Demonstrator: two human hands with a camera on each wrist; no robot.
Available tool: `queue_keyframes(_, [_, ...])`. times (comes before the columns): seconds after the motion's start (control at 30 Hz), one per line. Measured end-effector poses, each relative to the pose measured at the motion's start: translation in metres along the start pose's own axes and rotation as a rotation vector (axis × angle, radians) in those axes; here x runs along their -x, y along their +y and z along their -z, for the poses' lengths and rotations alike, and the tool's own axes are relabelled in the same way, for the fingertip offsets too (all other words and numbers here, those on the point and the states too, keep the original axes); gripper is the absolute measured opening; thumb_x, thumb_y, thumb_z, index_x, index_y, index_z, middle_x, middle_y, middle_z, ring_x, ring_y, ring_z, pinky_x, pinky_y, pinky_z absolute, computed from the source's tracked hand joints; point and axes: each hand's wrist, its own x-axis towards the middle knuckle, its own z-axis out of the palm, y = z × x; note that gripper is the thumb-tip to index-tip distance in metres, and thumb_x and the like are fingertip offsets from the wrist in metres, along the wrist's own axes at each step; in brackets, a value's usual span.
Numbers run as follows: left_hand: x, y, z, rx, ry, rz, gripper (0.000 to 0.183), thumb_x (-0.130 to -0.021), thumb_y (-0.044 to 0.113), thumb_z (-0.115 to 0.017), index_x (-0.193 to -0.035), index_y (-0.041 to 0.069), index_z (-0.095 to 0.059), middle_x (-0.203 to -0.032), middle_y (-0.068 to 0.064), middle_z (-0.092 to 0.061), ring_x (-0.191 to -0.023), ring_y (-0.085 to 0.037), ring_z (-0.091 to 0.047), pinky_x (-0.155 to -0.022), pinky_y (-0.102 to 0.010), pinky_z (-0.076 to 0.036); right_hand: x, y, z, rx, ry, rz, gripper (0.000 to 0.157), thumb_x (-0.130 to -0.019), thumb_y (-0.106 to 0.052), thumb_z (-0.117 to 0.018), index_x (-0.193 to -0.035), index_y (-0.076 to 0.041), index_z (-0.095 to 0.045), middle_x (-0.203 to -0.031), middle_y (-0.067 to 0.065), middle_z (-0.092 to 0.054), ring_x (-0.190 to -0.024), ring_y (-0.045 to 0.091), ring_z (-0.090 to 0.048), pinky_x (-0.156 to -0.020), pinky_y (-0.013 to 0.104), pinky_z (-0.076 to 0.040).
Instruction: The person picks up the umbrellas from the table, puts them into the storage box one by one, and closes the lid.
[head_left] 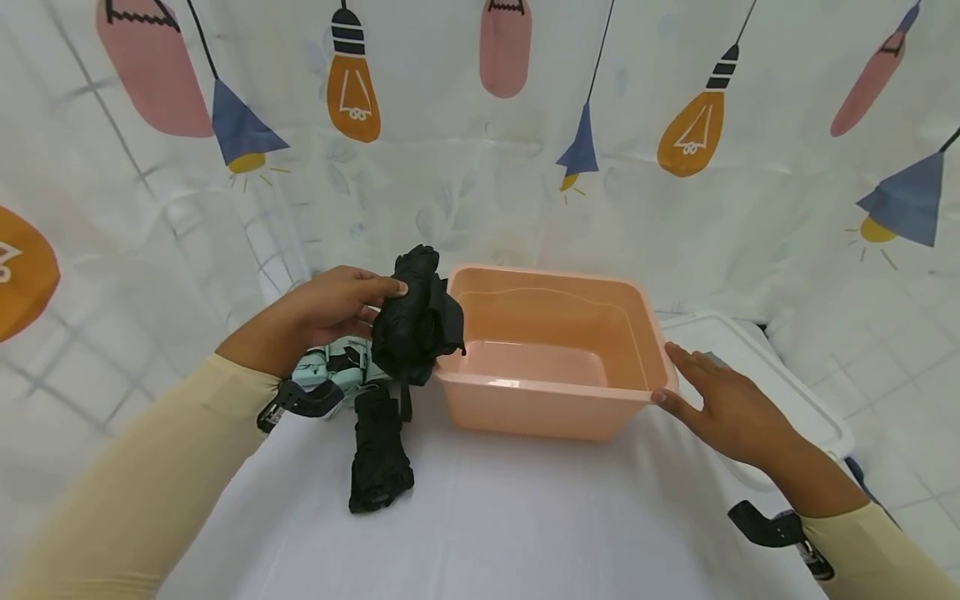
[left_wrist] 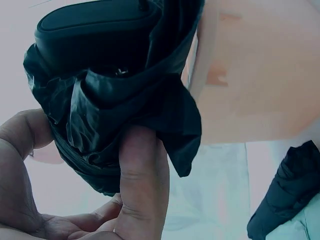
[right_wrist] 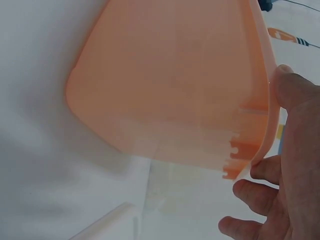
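My left hand (head_left: pixel 337 304) grips a folded black umbrella (head_left: pixel 411 325), thumb on one side and fingers on the other. In the left wrist view its smooth rounded handle end (left_wrist: pixel 95 42) pokes out of bunched fabric. The umbrella overlaps the left end of an open peach plastic bin (head_left: pixel 540 414) in the head view. On the bin's right end, my right hand (head_left: pixel 731 412) rests at the rim with fingers extended. A second folded black umbrella (head_left: pixel 380 458) lies on the table below my left hand, beside a folded mint-green item (head_left: pixel 348 358), partly hidden by that hand.
A white lid-like panel (head_left: pixel 798 375) with a raised edge lies right of the bin. White cloth (head_left: pixel 525 517) covers the table. A curtain (head_left: pixel 450 183) printed with lamps and bulbs hangs close behind the bin.
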Motion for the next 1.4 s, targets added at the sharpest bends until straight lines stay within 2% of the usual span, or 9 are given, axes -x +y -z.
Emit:
queue_keyframes(0.17, [-0.009, 0.006, -0.008, 0.031, -0.002, 0.008, 0.069, -0.103, 0.035, -0.061, -0.152, -0.006, -0.037, -0.146, -0.023, -0.047, -0.103, -0.028, -0.068, -0.089, -0.044, -0.058, 0.001, 0.001, 0.0, 0.001, 0.0, 0.006, 0.082, -0.102, -0.058, -0.054, -0.165, -0.017, -0.023, -0.151, 0.033, -0.042, -0.138, 0.057, -0.036, -0.096, 0.077, -0.038])
queue_keyframes(0.4, [-0.022, 0.008, -0.017, 0.038, 0.005, 0.013, 0.065, -0.102, 0.036, -0.062, -0.147, -0.007, -0.042, -0.138, -0.025, -0.053, -0.107, -0.032, -0.065, -0.091, -0.046, -0.057, 0.001, -0.001, 0.001, -0.007, 0.009, 0.023, 0.08, -0.102, -0.056, -0.055, -0.164, -0.017, -0.023, -0.149, 0.033, -0.045, -0.137, 0.057, -0.037, -0.095, 0.078, -0.038])
queue_keyframes(0.6, [-0.032, 0.01, -0.024, 0.049, 0.013, 0.017, 0.071, -0.101, 0.037, -0.064, -0.15, -0.006, -0.039, -0.138, -0.025, -0.054, -0.116, -0.036, -0.064, -0.096, -0.049, -0.054, 0.001, -0.001, 0.002, -0.007, 0.005, 0.02, 0.08, -0.102, -0.056, -0.055, -0.164, -0.017, -0.023, -0.15, 0.034, -0.042, -0.136, 0.058, -0.038, -0.095, 0.077, -0.038])
queue_keyframes(0.9, [-0.04, 0.008, -0.035, 0.053, 0.034, 0.038, 0.068, -0.1, 0.035, -0.066, -0.149, -0.005, -0.041, -0.136, -0.025, -0.055, -0.115, -0.036, -0.066, -0.095, -0.048, -0.055, 0.001, 0.0, 0.0, -0.002, -0.002, 0.004, 0.082, -0.102, -0.059, -0.054, -0.165, -0.018, -0.022, -0.151, 0.033, -0.042, -0.138, 0.057, -0.036, -0.096, 0.078, -0.037])
queue_keyframes(1.17, [-0.036, 0.005, -0.029, 0.093, 0.076, 0.063, 0.05, -0.105, 0.026, -0.059, -0.147, 0.001, -0.045, -0.14, -0.019, -0.053, -0.116, -0.036, -0.062, -0.086, -0.038, -0.059, 0.001, 0.002, -0.001, -0.002, 0.006, 0.016, 0.081, -0.102, -0.057, -0.054, -0.164, -0.013, -0.024, -0.15, 0.036, -0.041, -0.135, 0.059, -0.038, -0.095, 0.077, -0.039])
queue_keyframes(1.4, [-0.026, -0.016, -0.017, 0.065, 0.054, 0.114, 0.052, -0.106, 0.026, -0.058, -0.148, -0.001, -0.043, -0.147, -0.022, -0.045, -0.115, -0.034, -0.061, -0.089, -0.039, -0.058, 0.0, 0.002, -0.001, -0.006, 0.0, 0.009, 0.081, -0.102, -0.057, -0.054, -0.164, -0.014, -0.023, -0.151, 0.038, -0.038, -0.136, 0.059, -0.037, -0.095, 0.077, -0.038])
